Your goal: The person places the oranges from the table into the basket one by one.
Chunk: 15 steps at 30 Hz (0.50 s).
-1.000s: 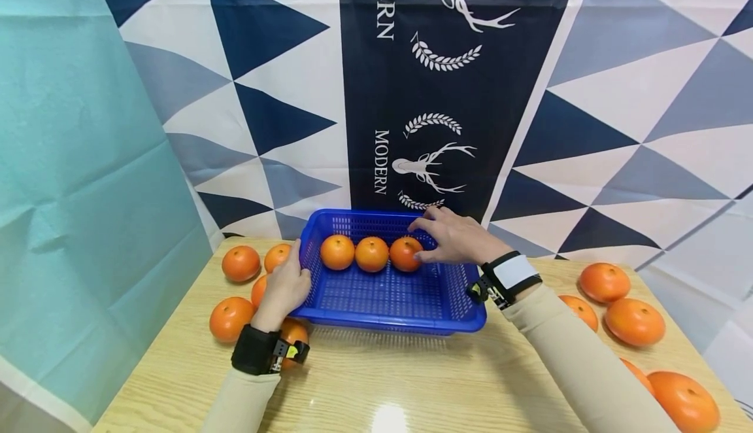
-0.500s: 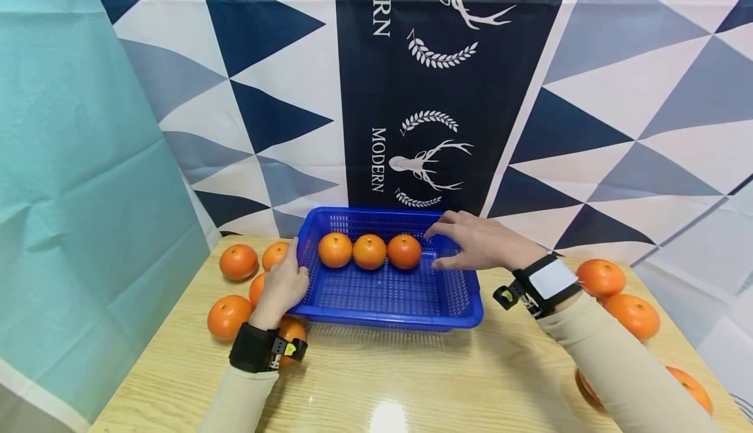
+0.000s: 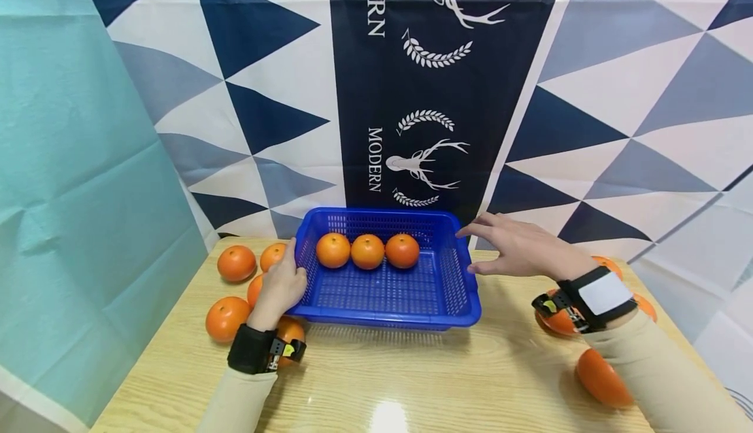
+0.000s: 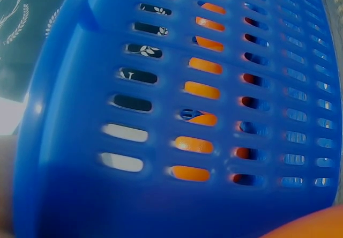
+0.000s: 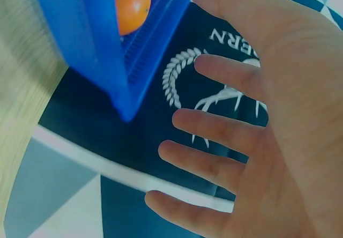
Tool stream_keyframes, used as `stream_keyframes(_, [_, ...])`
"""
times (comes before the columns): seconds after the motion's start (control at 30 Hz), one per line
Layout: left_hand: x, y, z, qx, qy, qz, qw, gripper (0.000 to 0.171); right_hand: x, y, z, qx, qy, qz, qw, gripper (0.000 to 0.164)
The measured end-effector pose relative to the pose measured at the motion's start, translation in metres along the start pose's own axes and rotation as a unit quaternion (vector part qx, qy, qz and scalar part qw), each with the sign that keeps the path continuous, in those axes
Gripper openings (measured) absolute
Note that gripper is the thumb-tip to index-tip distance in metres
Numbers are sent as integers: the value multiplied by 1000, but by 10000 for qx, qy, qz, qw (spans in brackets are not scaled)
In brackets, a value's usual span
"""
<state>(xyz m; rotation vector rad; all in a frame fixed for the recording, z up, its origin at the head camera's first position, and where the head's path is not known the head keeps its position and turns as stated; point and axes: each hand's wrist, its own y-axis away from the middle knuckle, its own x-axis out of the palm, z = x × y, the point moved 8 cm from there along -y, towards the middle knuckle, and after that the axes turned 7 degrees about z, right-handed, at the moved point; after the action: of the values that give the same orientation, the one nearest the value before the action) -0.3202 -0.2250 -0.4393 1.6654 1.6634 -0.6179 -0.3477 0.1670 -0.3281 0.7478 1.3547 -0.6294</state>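
A blue perforated plastic basket (image 3: 382,319) stands on the table against the patterned backdrop. Along its back part sit three oranges in a row: a left one (image 3: 333,250), a middle one (image 3: 367,251) and a right one (image 3: 402,250). My left hand (image 3: 284,287) grips the basket's left rim; the left wrist view is mostly filled by the slotted basket wall (image 4: 107,206). Just beyond the right rim hovers my right hand (image 3: 520,244), its fingers spread and holding nothing. The right wrist view shows that hand (image 5: 278,141) apart from the basket corner (image 5: 102,50).
Several loose oranges (image 3: 227,318) lie on the wooden table (image 3: 353,381) left of the basket, some partly behind my left arm. More oranges (image 3: 602,377) are at the right, partly hidden by my right forearm. A patterned cloth (image 3: 282,112) hangs behind the table.
My right hand has come away from the right-hand orange, leaving it in the basket, and moved right past the basket's rim. My left hand stays on the left rim.
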Motion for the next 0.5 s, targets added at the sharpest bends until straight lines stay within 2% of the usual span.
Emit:
stream_keyframes(0.1, [4, -8, 7, 19, -43, -43, 10000, 76, 0, 11, -12, 67, 31, -65, 10000, 63])
stream_keyframes(0.33, [17, -37, 39, 76, -187, -273, 9994, 78, 8, 33, -41, 264, 55, -27, 9996, 69])
stream_keyframes(0.5, [20, -41, 44, 54, -189, -230, 9995, 80, 15, 50, -59, 409, -28, -6, 9992, 69])
